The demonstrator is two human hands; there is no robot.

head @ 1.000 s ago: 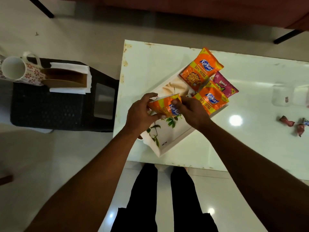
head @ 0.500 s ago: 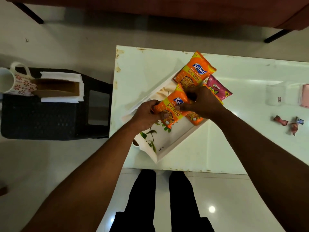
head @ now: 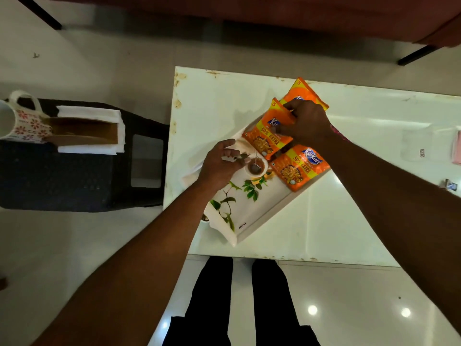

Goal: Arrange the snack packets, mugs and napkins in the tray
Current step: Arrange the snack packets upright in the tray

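Head view: right hand [head: 308, 123] pressed down on middle orange foil snack packet [head: 268, 136], fingers clenched lightly on its upper edge, at the far end of white leaf-printed rectangular tray [head: 264, 216]. Second orange packet [head: 300, 168] flat just beside it toward the tray's right rim; third orange packet [head: 303, 92] partly under the hand, overhanging the tray's far end. Left hand [head: 219, 164] released, empty, fingers loosely curled above the tray's left side. Tray's long axis diagonal on glossy white tabletop [head: 349, 221]. Floral white ceramic mug [head: 17, 123] and folded white napkins [head: 92, 129] well apart to the left, on dark woven stool [head: 62, 176]; left grip clearly nearer, likely the one for that reach.
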